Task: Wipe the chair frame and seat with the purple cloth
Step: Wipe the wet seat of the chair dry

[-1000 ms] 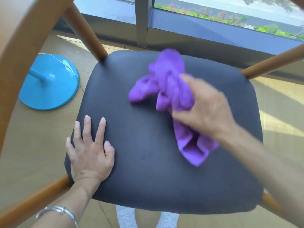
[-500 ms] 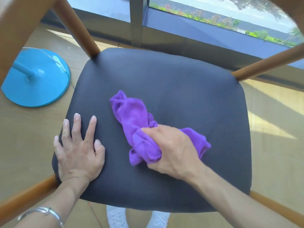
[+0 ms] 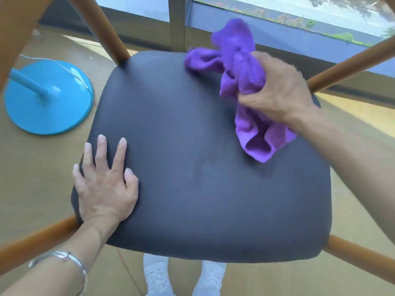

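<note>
Gripping the crumpled purple microfibre cloth (image 3: pixel 239 60) at its bunched middle, right hand (image 3: pixel 275 90) holds it over the far-right corner of the dark padded chair seat (image 3: pixel 203 189); left hand (image 3: pixel 104 184) lies flat, fingers spread, on the near-left edge. Cloth looks light and limp, loose tails flop: best gripped at the wad's centre.

Seat (image 3: pixel 203 178) w/ purple cloth (image 3: pixel 241 71), prob. touching.
</note>
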The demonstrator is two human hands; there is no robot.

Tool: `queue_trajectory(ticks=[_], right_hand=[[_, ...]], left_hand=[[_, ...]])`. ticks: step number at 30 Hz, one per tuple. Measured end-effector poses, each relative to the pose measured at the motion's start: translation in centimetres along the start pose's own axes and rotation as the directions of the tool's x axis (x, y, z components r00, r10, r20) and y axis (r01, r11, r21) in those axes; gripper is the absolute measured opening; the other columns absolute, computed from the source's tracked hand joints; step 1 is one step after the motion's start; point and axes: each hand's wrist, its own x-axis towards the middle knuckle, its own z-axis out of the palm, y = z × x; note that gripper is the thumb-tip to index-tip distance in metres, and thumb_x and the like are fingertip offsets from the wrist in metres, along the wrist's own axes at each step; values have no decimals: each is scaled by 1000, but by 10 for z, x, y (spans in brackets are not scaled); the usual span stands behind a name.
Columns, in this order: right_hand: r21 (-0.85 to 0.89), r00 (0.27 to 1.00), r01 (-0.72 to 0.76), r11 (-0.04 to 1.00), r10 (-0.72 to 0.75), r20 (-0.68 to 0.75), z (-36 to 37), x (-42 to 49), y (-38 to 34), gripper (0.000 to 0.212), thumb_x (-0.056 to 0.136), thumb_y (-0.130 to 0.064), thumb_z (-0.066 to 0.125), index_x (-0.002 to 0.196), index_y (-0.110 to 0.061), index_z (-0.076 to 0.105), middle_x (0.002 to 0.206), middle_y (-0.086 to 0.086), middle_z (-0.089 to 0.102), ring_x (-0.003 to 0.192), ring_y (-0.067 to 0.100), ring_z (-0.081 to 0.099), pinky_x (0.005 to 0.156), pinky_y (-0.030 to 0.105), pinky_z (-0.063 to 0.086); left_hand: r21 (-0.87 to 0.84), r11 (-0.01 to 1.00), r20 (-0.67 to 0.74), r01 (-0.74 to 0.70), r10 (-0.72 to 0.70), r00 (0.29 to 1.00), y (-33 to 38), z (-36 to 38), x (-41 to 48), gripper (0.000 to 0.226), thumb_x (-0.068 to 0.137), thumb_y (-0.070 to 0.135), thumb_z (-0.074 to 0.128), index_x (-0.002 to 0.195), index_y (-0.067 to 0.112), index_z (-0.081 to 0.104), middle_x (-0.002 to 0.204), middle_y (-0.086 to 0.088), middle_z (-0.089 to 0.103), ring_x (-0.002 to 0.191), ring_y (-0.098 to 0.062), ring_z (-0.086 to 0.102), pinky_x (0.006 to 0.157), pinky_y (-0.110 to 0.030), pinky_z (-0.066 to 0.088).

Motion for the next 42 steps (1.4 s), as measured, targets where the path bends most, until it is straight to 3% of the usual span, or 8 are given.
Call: queue_trajectory(ticks=[5, 12, 17, 22, 27, 33, 40, 42], right_hand=[[53, 986, -142, 988, 136, 100, 20, -11, 12, 42, 70, -34, 64, 111, -28, 54, 101, -4, 64, 98, 25, 58, 87, 37, 45], [79, 904, 414, 907, -420, 85, 61, -144, -14, 49, 65, -39, 71, 110, -20, 66, 90, 0, 68, 83, 27, 66, 69, 38, 52], [122, 878, 422, 898, -439, 193, 60, -163, -16, 47, 66, -42, 61, 110, -24, 62, 88, -6, 66, 77, 23, 63, 63, 38, 50], [85, 974, 220, 972, -223, 29, 0, -113, 6, 70, 58, -48, 57, 123, -22, 61, 106, 3, 69, 93, 29, 66, 76, 41, 54], [-66, 998, -70, 995, 70, -3, -50, -31, 43, 73, 66, -40, 67, 136, -32, 46, 118, 3, 64, 110, 29, 57, 92, 40, 46], [-29, 954, -144, 989, 147, 263, -6, -18, 71, 103, 62, -54, 79, 147, -41, 24, 148, -5, 38, 136, 21, 36, 106, 40, 36], [-59, 991, 36, 998, -27, 132, 10, -84, 47, 30, 77, -38, 58, 106, -37, 52, 91, -9, 59, 87, 23, 57, 73, 37, 48], [-32, 985, 139, 990, -134, 113, 25, -124, 38, 38, 71, -37, 57, 109, -33, 58, 88, -5, 61, 82, 28, 60, 64, 36, 50]], left_hand=[[1, 1000, -2, -5, 5, 1000, 1, 0, -1, 63, 82, 35, 25, 143, 22, 33, 152, -14, 24, 138, -39, 20, 102, -64, 25], [21, 1000, 25, 3, -4, 1000, 0, 0, -1, 64, 81, 36, 24, 143, 21, 32, 152, -15, 22, 139, -39, 18, 101, -64, 24], [23, 1000, 66, -11, 10, 998, 3, -5, 1, 65, 81, 32, 23, 143, 14, 32, 151, -21, 23, 137, -45, 19, 102, -66, 21], [76, 947, 59, -313, 310, 949, 31, -17, 6, 61, 87, 33, 26, 142, 8, 32, 149, -19, 30, 137, -38, 29, 102, -64, 24], [-3, 939, 66, -344, 343, 937, 82, -16, 22, 61, 92, 42, 21, 147, 15, 23, 152, -15, 25, 139, -37, 22, 101, -68, 21], [51, 944, 81, -326, 322, 943, 109, 1, 19, 60, 92, 49, 15, 148, 27, 16, 157, -8, 13, 143, -35, 7, 105, -66, 10], [46, 952, 84, -303, 298, 951, 111, -2, 17, 60, 91, 43, 14, 148, 27, 18, 157, -8, 13, 143, -34, 6, 107, -65, 10], [52, 952, 88, -301, 296, 951, 110, -2, 18, 60, 90, 42, 14, 148, 27, 18, 157, -8, 14, 142, -34, 8, 106, -65, 11]])
